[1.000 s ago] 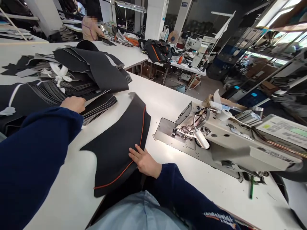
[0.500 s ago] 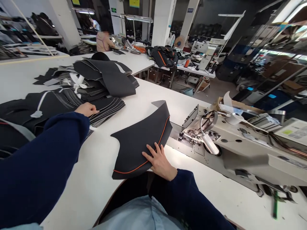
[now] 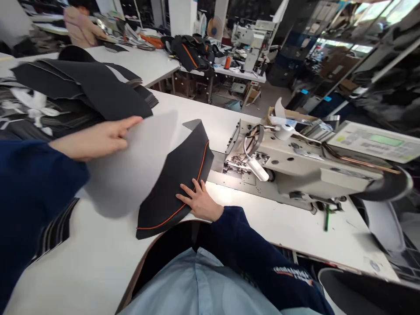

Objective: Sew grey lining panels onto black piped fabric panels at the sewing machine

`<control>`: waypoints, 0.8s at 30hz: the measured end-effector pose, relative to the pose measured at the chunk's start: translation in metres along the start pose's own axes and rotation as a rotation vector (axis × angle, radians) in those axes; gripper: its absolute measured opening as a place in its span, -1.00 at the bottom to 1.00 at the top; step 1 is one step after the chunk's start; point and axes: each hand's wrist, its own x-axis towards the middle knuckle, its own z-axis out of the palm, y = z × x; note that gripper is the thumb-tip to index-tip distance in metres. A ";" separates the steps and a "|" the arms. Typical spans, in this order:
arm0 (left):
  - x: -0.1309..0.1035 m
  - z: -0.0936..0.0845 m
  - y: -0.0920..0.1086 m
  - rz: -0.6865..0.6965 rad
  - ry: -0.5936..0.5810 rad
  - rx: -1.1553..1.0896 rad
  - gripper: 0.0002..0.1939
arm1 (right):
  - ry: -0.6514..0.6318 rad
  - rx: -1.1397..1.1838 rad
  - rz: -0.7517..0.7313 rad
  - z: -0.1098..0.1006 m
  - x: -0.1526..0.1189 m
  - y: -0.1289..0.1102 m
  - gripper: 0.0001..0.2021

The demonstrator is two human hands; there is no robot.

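My left hand (image 3: 101, 136) holds a grey panel (image 3: 131, 170), blurred by motion, between thumb and fingers, with the index finger stretched out. The panel hangs over the white table and overlaps the left edge of a black panel (image 3: 170, 179) with an orange line along it. My right hand (image 3: 201, 202) lies on that black panel near its lower right edge, fingers spread. Beyond the black panel, to the right, is a sewing machine (image 3: 288, 157) with a lit lamp (image 3: 257, 168) by its needle area.
Stacks of dark panels (image 3: 82, 85) tied with white strips lie at the left. A second table (image 3: 147, 65) stands behind, with a black and orange item (image 3: 190, 52) beside it. A person (image 3: 82, 27) works at the far left. A green tool (image 3: 327, 218) lies near the machine.
My left hand has come away from the stack with a grey panel in it. My right hand stays on the black panel. The view has shifted to the right.
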 end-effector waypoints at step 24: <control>0.016 0.246 0.122 0.565 -0.100 0.200 -0.47 | 0.143 0.065 0.028 0.028 -0.039 -0.038 -0.71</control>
